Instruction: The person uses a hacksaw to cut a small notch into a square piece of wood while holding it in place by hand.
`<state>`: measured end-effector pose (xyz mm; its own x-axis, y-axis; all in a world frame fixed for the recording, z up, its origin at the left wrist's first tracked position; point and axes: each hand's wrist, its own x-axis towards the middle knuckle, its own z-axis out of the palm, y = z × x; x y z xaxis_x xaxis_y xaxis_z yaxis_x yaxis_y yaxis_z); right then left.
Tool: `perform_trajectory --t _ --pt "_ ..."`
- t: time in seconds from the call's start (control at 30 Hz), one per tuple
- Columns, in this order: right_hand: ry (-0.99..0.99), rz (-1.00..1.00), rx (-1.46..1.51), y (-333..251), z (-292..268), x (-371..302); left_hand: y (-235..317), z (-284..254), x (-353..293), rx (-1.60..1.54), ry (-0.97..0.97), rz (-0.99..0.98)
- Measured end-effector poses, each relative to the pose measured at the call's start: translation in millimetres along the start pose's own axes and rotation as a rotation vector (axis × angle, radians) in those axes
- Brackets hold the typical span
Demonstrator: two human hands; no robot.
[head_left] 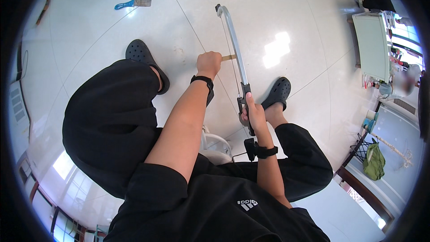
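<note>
My right hand (255,114) is wrapped round the black handle of a hacksaw (235,47), whose silver frame points away from me across the floor. Its thin blade runs along the left side of the frame. In my left hand (209,65), closed in a fist, is a narrow light-brown wooden stick (228,57). The stick pokes out to the right and meets the line of the blade; whether they touch I cannot tell. Most of the stick is hidden inside the fist. Each wrist wears a black band.
A scraper (134,2) with a blue handle lies on the glossy tiled floor (188,22) at the far left. Farther left is a brown strip (43,10). My dark clogs (277,92) flank the hands. A pale green cabinet (371,47) and a green bag (374,161) are on the right.
</note>
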<state>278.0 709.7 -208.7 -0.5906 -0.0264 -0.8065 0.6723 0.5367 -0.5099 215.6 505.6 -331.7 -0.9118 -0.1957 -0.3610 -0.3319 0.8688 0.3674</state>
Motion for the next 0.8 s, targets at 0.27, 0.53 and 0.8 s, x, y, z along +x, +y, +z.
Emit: perform_trajectory --t 0.27,0.53,0.8 --pt "0.004 0.001 0.014 16.5 -8.6 -19.4 -0.5 -1.7 2.3 -0.01 0.024 0.007" --pt "-0.02 -0.008 0.006 12.7 -22.3 -40.4 -3.2 2.0 5.4 -0.019 0.053 0.028" --pt "-0.05 -0.002 0.05 10.9 -19.4 -34.9 -2.4 3.5 -0.2 -0.016 0.06 0.025"
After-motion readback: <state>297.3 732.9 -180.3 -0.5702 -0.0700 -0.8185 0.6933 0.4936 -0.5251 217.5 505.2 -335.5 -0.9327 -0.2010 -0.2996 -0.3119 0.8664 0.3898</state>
